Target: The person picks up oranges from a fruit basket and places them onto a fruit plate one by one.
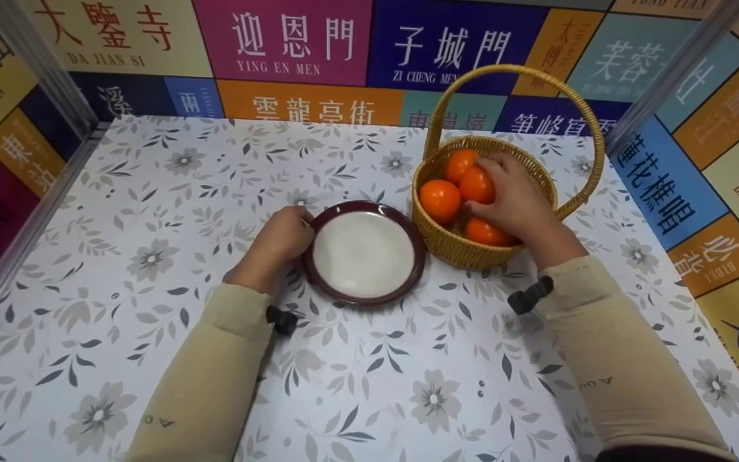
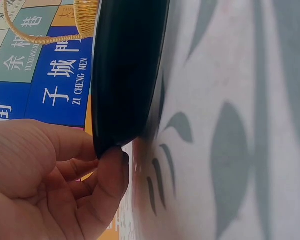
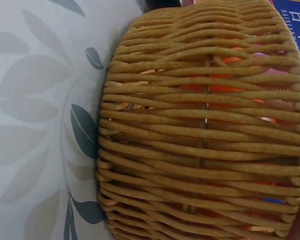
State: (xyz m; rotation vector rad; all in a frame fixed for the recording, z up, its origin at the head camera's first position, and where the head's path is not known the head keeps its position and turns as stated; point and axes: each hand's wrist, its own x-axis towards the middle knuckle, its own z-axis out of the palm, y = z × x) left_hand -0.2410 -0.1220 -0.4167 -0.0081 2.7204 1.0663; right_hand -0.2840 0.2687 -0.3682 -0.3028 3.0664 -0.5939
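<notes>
My left hand (image 1: pixel 286 236) pinches the left rim of a round plate (image 1: pixel 364 255) with a dark red-brown border and whitish middle. In the left wrist view, the fingers and thumb of my left hand (image 2: pixel 55 175) hold the edge of the plate (image 2: pixel 127 65), which looks dark from outside. My right hand (image 1: pixel 518 197) reaches into a woven basket (image 1: pixel 446 247), its thumb and fingers around an orange (image 1: pixel 476 186). Several other oranges (image 1: pixel 440 201) lie about it in the basket. The right wrist view shows mainly the basket's side (image 3: pixel 200 135), which hides the hand's grip.
The basket's tall arched handle (image 1: pixel 584 109) rises behind the right hand. A white tablecloth (image 1: pixel 369 366) with grey leaves and flowers covers the table. Colourful panels (image 1: pixel 283 38) with lettering stand along the back and both sides. The plate sits close to the basket's left side.
</notes>
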